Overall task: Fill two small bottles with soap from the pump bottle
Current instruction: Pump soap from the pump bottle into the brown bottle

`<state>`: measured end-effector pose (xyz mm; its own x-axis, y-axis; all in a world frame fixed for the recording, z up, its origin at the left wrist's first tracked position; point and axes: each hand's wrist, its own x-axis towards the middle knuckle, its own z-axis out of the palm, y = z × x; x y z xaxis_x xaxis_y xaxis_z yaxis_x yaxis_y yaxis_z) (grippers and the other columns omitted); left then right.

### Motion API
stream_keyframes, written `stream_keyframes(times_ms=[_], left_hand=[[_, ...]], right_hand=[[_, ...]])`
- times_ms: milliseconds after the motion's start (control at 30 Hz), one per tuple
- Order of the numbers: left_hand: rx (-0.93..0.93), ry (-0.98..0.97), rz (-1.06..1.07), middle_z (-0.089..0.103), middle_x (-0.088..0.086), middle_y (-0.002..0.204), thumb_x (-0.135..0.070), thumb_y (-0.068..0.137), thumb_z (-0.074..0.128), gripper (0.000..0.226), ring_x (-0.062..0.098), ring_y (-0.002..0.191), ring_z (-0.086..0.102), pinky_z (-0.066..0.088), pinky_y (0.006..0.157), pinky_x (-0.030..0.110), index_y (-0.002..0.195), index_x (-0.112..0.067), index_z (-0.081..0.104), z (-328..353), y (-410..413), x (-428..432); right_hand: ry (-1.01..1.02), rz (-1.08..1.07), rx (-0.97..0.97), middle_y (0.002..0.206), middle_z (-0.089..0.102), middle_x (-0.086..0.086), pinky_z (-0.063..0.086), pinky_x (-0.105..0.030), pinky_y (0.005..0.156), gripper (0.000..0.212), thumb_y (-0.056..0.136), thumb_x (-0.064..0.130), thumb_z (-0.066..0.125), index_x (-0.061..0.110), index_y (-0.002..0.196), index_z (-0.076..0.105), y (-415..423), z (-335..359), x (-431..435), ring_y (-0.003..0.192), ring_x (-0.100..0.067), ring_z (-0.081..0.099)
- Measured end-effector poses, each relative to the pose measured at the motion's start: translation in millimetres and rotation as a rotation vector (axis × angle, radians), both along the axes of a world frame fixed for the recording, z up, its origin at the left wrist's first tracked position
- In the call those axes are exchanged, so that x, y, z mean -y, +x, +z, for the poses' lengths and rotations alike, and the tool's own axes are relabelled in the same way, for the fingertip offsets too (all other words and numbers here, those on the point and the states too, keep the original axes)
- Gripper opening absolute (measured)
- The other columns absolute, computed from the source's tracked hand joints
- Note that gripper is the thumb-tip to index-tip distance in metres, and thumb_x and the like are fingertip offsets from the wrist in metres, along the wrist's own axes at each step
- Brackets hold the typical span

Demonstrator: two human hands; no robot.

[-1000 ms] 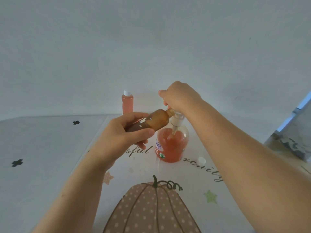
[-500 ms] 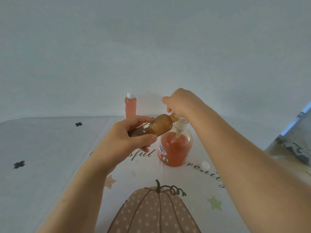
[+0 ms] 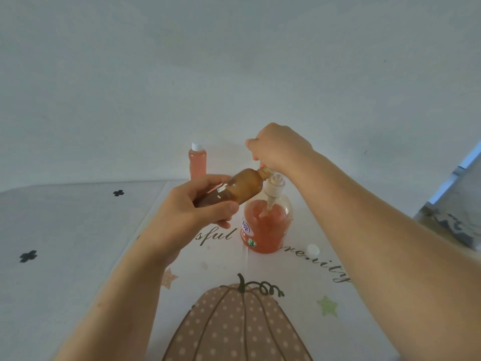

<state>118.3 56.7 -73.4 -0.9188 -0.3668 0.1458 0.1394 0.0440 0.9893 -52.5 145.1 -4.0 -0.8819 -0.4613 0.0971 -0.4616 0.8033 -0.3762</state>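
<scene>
My left hand grips a small amber bottle, tilted with its open neck up against the nozzle of the pump. The clear pump bottle of orange soap stands on the mat below it. My right hand lies closed over the white pump head; the nozzle itself is hidden under the fingers. A second small bottle, filled with orange soap and closed with a white cap, stands upright at the back by the wall.
A loose white cap lies on the mat to the right of the pump bottle. The mat bears a pumpkin print and lettering. A white cloth with black crosses covers the table's left part. A wall rises close behind.
The view has shifted slightly. Both hands keep their hold: the amber bottle stays at the nozzle and my right hand stays on the pump head.
</scene>
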Motion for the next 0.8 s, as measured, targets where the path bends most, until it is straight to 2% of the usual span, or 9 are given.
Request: stream_keyframes(times_ms=[100,233,333,467,567,667,800], left_hand=[[-0.005,0.000,0.001,0.069,0.002,0.073,0.003,0.078,0.074,0.036,0.020,0.062,0.067,0.047,0.053,0.011,0.108,-0.017,0.071,0,1,0],[0.002,-0.010,-0.006,0.070,0.002,0.075,0.000,0.077,0.075,0.037,0.021,0.064,0.069,0.048,0.055,0.011,0.108,-0.020,0.071,0,0,1],[0.016,-0.009,-0.012,0.072,0.001,0.077,-0.002,0.077,0.076,0.038,0.023,0.066,0.070,0.051,0.059,0.014,0.109,-0.019,0.070,-2,-1,3],[0.061,-0.048,-0.031,0.073,0.000,0.081,-0.006,0.077,0.078,0.039,0.026,0.071,0.071,0.055,0.069,0.022,0.112,-0.020,0.070,-6,-2,9],[0.076,-0.063,-0.034,0.073,0.001,0.081,-0.007,0.077,0.077,0.040,0.026,0.072,0.072,0.055,0.071,0.023,0.114,-0.021,0.069,-7,-3,10],[0.077,-0.066,-0.022,0.073,0.001,0.082,-0.007,0.077,0.077,0.040,0.026,0.071,0.072,0.055,0.071,0.023,0.113,-0.021,0.069,-7,-2,10],[0.044,-0.065,-0.008,0.072,0.000,0.079,-0.006,0.077,0.077,0.039,0.022,0.068,0.071,0.051,0.065,0.017,0.112,-0.020,0.070,-4,-1,6]], right_hand=[[0.048,0.007,-0.004,0.088,0.070,-0.002,0.039,-0.027,0.060,0.027,0.097,0.030,0.045,0.014,0.096,0.068,2,2,1,0.079,-0.024,0.065],[0.022,-0.029,0.061,0.076,0.068,-0.003,0.044,-0.028,0.062,0.029,0.095,0.027,0.047,0.012,0.094,0.071,0,1,3,0.068,-0.023,0.063],[0.063,-0.085,0.105,0.080,0.070,-0.004,0.044,-0.027,0.063,0.026,0.093,0.020,0.049,0.012,0.094,0.073,-3,-2,5,0.065,-0.021,0.061],[0.147,-0.104,0.168,0.098,0.072,-0.007,0.053,-0.034,0.087,0.028,0.091,0.010,0.050,0.012,0.101,0.076,-5,-12,9,0.087,-0.027,0.066],[0.107,-0.117,0.172,0.098,0.072,-0.007,0.053,-0.036,0.091,0.028,0.090,0.014,0.050,0.013,0.099,0.076,-6,-13,9,0.089,-0.028,0.066],[0.078,-0.112,0.178,0.096,0.073,-0.007,0.052,-0.033,0.083,0.027,0.089,0.015,0.050,0.012,0.098,0.076,-5,-13,6,0.086,-0.027,0.067],[0.063,-0.107,0.165,0.082,0.071,-0.006,0.044,-0.028,0.066,0.028,0.089,0.017,0.049,0.011,0.098,0.076,-1,-6,5,0.067,-0.024,0.061]])
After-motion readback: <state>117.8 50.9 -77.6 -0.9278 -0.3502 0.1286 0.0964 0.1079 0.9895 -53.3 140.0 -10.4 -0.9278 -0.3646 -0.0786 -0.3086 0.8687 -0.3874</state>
